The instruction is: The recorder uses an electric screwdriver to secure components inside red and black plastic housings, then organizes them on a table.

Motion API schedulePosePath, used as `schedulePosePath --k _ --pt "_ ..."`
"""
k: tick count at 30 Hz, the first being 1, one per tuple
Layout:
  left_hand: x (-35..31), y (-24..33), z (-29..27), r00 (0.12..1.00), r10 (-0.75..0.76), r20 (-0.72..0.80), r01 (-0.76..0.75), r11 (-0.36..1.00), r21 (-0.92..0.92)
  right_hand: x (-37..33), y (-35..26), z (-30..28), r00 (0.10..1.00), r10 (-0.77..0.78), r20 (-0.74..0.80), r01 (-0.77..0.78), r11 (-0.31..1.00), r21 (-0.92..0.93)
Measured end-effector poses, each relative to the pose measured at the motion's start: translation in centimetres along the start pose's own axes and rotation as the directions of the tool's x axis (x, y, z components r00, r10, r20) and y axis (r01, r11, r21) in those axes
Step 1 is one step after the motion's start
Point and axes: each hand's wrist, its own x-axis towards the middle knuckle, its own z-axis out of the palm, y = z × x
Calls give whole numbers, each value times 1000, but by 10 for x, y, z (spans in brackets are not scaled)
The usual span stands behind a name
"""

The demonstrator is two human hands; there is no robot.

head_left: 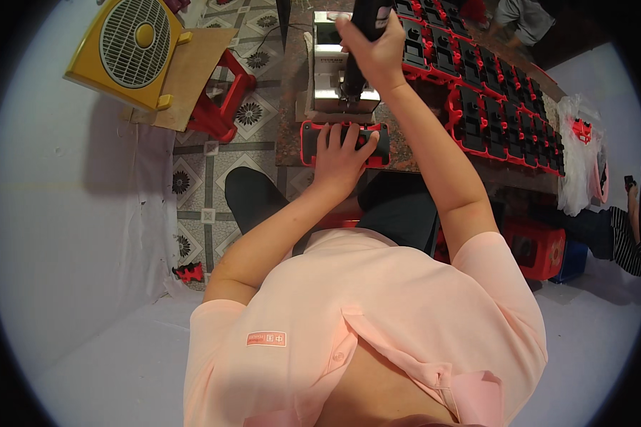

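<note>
A black power screwdriver (365,32) stands nearly upright, with my right hand (381,57) wrapped around its body and the bit end pointing down. Close to that bit end is a shiny metal box (329,78) on the speckled tabletop (290,139). At the table's near edge, in front of the box, lies a red-rimmed black plastic housing (309,148). My left hand (337,158) presses down over it from above, its fingers across the top and the thumb toward the right end. The middle of the housing is hidden under that hand.
Rows of similar red-and-black housings (493,114) fill the table's right side. A yellow box fan (114,64) sits on a board over a red stool (224,107) at left. Plastic bags (571,185) hang at far right. Other people show at upper right and far right.
</note>
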Motion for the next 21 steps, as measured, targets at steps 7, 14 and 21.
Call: schedulePosePath --k 7,14,21 --pt "5 -5 13 998 -4 -67 0 999 -54 -31 -59 12 991 72 116 -112 916 386" --pt "26 -1 22 971 -206 -122 137 897 -421 -69 -70 24 976 -16 219 -67 929 363" --pt "14 -8 44 967 -208 -145 99 837 -538 -80 -76 37 970 76 230 -146 941 306"
